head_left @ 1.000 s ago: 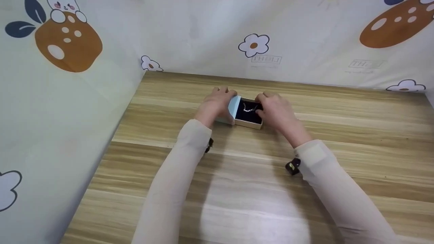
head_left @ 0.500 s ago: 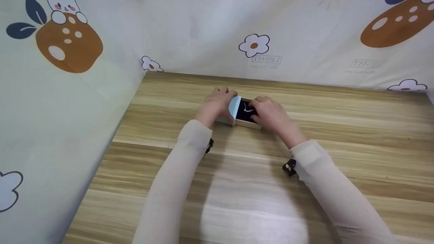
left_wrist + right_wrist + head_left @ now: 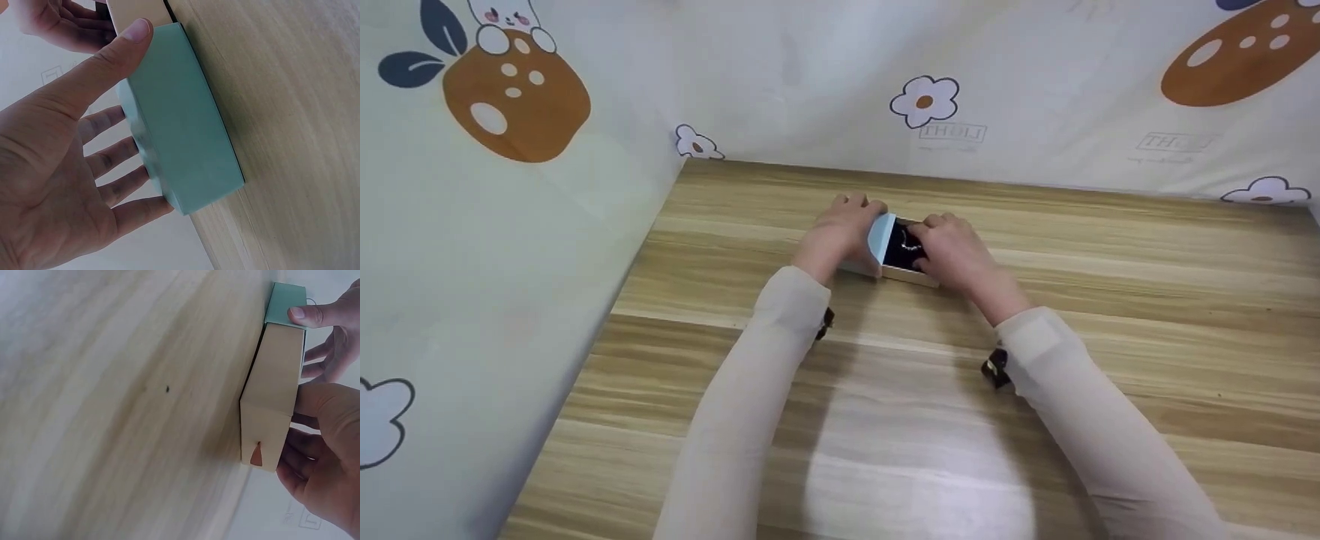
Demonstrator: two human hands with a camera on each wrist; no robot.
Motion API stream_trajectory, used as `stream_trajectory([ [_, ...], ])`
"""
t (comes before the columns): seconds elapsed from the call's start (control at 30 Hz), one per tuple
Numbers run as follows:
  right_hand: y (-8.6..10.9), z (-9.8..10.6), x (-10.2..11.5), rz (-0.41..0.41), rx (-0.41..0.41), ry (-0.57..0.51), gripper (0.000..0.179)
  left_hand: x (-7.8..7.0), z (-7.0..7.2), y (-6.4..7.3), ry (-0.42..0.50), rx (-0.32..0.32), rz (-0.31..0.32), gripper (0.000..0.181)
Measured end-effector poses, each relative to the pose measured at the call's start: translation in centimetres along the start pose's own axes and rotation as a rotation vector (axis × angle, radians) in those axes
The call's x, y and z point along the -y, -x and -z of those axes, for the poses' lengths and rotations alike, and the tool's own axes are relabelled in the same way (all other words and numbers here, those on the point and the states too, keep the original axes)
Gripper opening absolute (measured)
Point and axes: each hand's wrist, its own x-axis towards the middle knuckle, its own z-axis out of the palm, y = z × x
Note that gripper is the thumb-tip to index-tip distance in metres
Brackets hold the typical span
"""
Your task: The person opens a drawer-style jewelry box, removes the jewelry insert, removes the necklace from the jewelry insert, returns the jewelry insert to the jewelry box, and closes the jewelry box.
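Observation:
In the head view, a slide-out jewelry box lies on the table, its dark-lined tray (image 3: 897, 257) partly out of a teal sleeve (image 3: 177, 118). My left hand (image 3: 840, 234) holds the sleeve, thumb on the near side and fingers along the opposite side. A thin silver chain (image 3: 911, 246) lies on the dark lining. My right hand (image 3: 958, 251) reaches over the tray's right part, bent fingers and thumb apart beside the chain. It covers the chain's right end, so contact there is hidden. In the right wrist view, the tray's cream outside (image 3: 275, 371) shows.
The wood-grain table (image 3: 930, 420) extends around the box. Behind it stands a pale printed sheet (image 3: 810, 90) with flowers and fruit, which also runs down the left side. A brown tab (image 3: 256, 455) shows on the tray's end.
My right hand has moved left from the tray's right end, over the dark lining toward the chain. The left hand and the sleeve keep their place.

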Motion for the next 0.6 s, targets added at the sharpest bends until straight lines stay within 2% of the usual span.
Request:
stream_trajectory([
  [0.33,0.03,-0.56,0.09,-0.011,-0.010,-0.011,0.056,0.08,-0.15,-0.19,0.025,0.005,0.002,0.099],
  [0.6,0.27,-0.77,0.06,0.011,-0.085,-0.040,0.053,0.00,-0.15,-0.19,0.029,0.002,0.009,0.098],
])
